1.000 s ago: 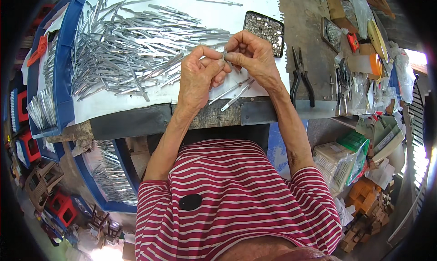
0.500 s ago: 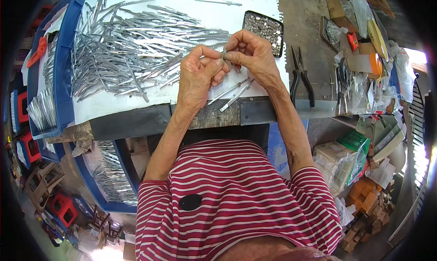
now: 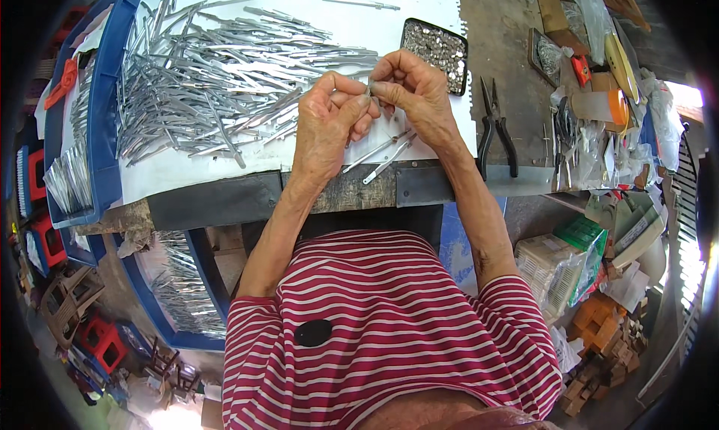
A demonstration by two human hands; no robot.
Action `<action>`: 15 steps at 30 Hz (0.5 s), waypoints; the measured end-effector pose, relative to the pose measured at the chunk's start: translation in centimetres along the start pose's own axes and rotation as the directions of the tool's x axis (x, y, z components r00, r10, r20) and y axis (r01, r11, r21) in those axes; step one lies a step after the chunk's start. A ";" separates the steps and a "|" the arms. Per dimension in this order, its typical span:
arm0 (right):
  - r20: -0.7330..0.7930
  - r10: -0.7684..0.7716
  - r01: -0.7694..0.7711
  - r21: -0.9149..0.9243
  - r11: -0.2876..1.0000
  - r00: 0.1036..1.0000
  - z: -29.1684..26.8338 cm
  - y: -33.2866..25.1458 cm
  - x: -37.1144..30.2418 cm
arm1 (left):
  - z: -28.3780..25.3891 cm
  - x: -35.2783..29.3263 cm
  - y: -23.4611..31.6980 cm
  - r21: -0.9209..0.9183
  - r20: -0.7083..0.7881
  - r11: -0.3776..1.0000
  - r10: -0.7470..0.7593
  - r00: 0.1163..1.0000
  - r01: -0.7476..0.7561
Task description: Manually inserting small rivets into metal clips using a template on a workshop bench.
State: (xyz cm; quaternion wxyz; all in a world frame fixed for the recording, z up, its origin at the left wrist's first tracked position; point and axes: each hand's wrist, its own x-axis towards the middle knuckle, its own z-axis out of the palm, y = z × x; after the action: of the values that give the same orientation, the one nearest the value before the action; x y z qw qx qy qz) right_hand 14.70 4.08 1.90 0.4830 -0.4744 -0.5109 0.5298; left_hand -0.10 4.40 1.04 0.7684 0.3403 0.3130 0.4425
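Observation:
My left hand (image 3: 329,123) and my right hand (image 3: 416,93) meet over the near edge of the white paper, fingertips pinched together. Whatever lies between the fingertips is too small and too covered to name. Just below the hands, two slim metal pieces (image 3: 386,159) lie side by side at the table's edge. To the left spreads a large heap of thin silvery metal strips (image 3: 225,85). A black tray (image 3: 466,63) of small shiny metal bits (image 3: 434,48) sits just beyond my right hand.
Black-handled pliers (image 3: 496,134) lie right of the paper. A blue bin (image 3: 105,93) with more strips stands at the left, and another blue bin (image 3: 202,288) is below the table. Jars, bags and tools, including an orange-lidded container (image 3: 599,106), crowd the right side.
Both hands stay pinched together in nearly the same spot, with only a slight shift of the fingers. The strips, tray and pliers lie as before.

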 end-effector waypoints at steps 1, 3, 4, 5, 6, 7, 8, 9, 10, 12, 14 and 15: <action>0.000 -0.006 0.006 -0.009 1.000 1.000 0.0 0.0 0.0 | 0.0 0.0 0.0 0.000 0.001 1.000 -0.001 1.000 0.001; 0.003 0.010 -0.010 -0.007 1.000 1.000 -0.1 0.0 0.0 | 0.0 0.0 -0.2 -0.002 0.004 1.000 0.007 1.000 -0.007; 0.009 0.026 -0.026 -0.003 1.000 1.000 -0.1 0.0 0.0 | -0.1 0.0 -0.3 -0.001 0.003 1.000 0.007 1.000 -0.007; 0.008 0.026 -0.026 -0.002 1.000 1.000 -0.1 0.0 0.0 | -0.2 0.0 -0.4 -0.003 -0.003 1.000 0.009 1.000 -0.009; 0.009 0.025 -0.024 -0.031 0.999 1.000 0.0 0.0 0.0 | -0.3 0.0 -0.5 -0.005 -0.010 1.000 0.012 1.000 -0.012; 0.009 0.023 -0.023 -0.061 0.998 1.000 0.0 0.0 0.0 | -0.2 0.0 -0.5 -0.004 -0.009 1.000 0.012 1.000 -0.012; 0.008 0.023 -0.023 -0.061 0.998 1.000 0.0 0.1 0.0 | -0.2 0.1 -0.5 0.000 -0.017 1.000 0.007 1.000 -0.007; 0.002 0.006 -0.006 -0.105 0.994 1.000 0.0 0.2 0.0 | -0.2 0.1 -0.5 0.004 -0.024 1.000 0.002 1.000 -0.002; -0.003 -0.011 0.010 -0.149 0.989 1.000 0.0 0.2 0.0 | -0.2 0.1 -0.5 0.003 -0.024 1.000 0.002 1.000 -0.002; -0.001 -0.011 0.011 -0.157 0.988 1.000 0.0 0.1 0.0 | -0.2 0.1 -0.5 0.015 -0.018 1.000 -0.006 1.000 0.007; 0.002 -0.010 0.010 -0.165 0.986 1.000 0.0 0.0 0.0 | -0.3 0.1 -0.6 0.017 -0.018 1.000 0.002 1.000 -0.002; 0.000 -0.010 0.010 -0.160 0.987 1.000 0.1 -0.1 0.0 | -0.4 0.1 -0.7 0.019 -0.017 1.000 0.010 1.000 -0.010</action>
State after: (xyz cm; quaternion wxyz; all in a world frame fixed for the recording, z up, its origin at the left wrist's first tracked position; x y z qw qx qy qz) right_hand 14.62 4.05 1.98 0.4461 -0.5094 -0.5539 0.4845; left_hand -0.02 4.29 0.25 0.7603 0.3454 0.3219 0.4462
